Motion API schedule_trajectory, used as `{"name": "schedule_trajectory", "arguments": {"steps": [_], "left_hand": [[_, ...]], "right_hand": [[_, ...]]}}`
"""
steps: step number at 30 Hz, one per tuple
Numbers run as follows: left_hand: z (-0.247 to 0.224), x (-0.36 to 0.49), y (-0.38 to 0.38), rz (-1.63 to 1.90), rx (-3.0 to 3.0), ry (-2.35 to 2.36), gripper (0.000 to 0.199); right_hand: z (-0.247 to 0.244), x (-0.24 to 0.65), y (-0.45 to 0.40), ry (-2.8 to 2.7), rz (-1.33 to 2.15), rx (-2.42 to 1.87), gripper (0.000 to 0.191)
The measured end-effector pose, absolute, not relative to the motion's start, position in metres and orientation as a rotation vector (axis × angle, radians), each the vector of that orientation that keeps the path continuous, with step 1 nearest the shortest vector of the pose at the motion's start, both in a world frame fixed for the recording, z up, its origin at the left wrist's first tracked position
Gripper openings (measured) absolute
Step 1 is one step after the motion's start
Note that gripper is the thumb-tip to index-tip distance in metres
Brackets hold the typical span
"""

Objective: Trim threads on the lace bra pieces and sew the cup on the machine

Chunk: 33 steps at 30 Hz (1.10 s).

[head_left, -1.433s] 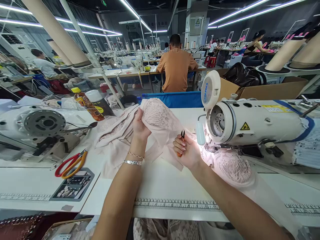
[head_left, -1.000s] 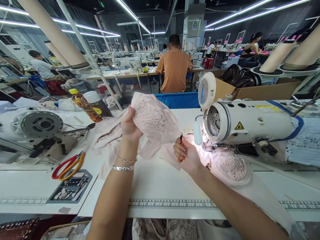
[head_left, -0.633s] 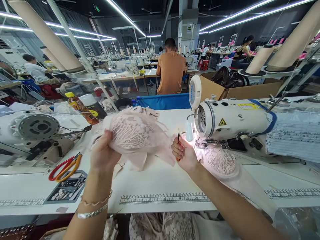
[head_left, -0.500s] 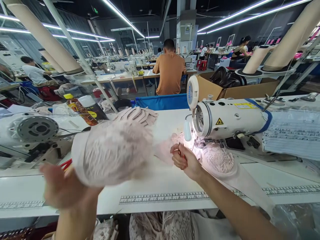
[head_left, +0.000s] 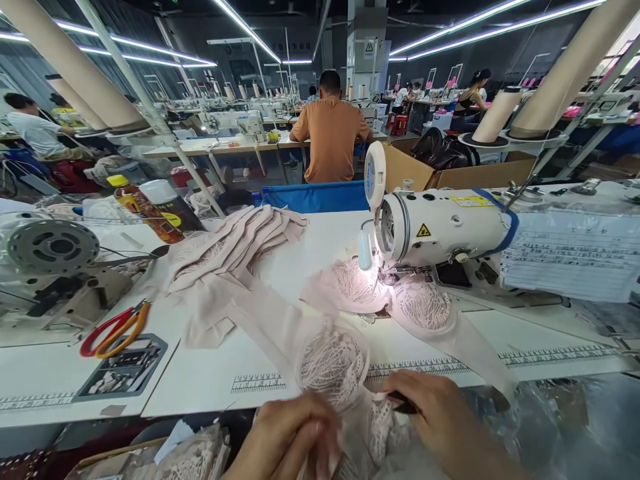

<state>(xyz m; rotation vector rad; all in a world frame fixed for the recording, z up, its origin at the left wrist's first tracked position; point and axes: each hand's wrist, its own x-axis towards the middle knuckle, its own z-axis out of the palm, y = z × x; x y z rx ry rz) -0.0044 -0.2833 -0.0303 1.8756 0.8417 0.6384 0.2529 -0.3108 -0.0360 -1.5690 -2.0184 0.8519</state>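
Pale pink fabric lies in a layered pile (head_left: 235, 243) at the left-centre of the table (head_left: 195, 373). From it a smooth band (head_left: 265, 327) slants down and right to a lace cup (head_left: 333, 360) at the front edge, lower centre of the frame, its long line running from upper left towards me. My left hand (head_left: 295, 433) is just below the cup and the nearer one; its fingers are curled and blurred, so I cannot tell whether they pinch cloth. My right hand (head_left: 440, 413), right of the cup, is closed around a dark tool (head_left: 403, 403), fingertips beside the lace. Farther up and right, another lace piece (head_left: 425, 307) lies by the sewing machine (head_left: 445, 223).
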Motion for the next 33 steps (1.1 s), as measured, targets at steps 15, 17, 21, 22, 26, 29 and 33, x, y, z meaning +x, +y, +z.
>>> {"name": "schedule_trajectory", "arguments": {"steps": [15, 17, 21, 22, 26, 29, 33], "left_hand": [[-0.018, 0.005, -0.238, 0.139, 1.537, 0.475, 0.040], [-0.032, 0.008, -0.246, 0.281, 1.291, 0.610, 0.050], [-0.053, 0.026, -0.264, 0.593, 0.786, 0.662, 0.056], [-0.057, 0.030, -0.267, 0.622, 0.685, 0.633, 0.058], [-0.067, 0.041, -0.273, 0.661, 0.544, 0.590, 0.064], [-0.070, 0.041, -0.274, 0.669, 0.534, 0.591, 0.064], [-0.068, 0.038, -0.276, 0.652, 0.544, 0.583, 0.066]], "right_hand": [[-0.002, 0.300, -0.335, -1.913, 1.462, -1.260, 0.047], [-0.012, 0.301, -0.329, -1.756, 1.602, -1.217, 0.057], [-0.042, 0.295, -0.325, -1.315, 1.716, -1.070, 0.063], [-0.049, 0.292, -0.324, -1.221, 1.735, -1.023, 0.064], [-0.069, 0.277, -0.323, -1.037, 1.828, -0.879, 0.068], [-0.074, 0.272, -0.323, -1.032, 1.838, -0.889, 0.070], [-0.069, 0.280, -0.320, -1.139, 1.817, -0.927, 0.071]]}}
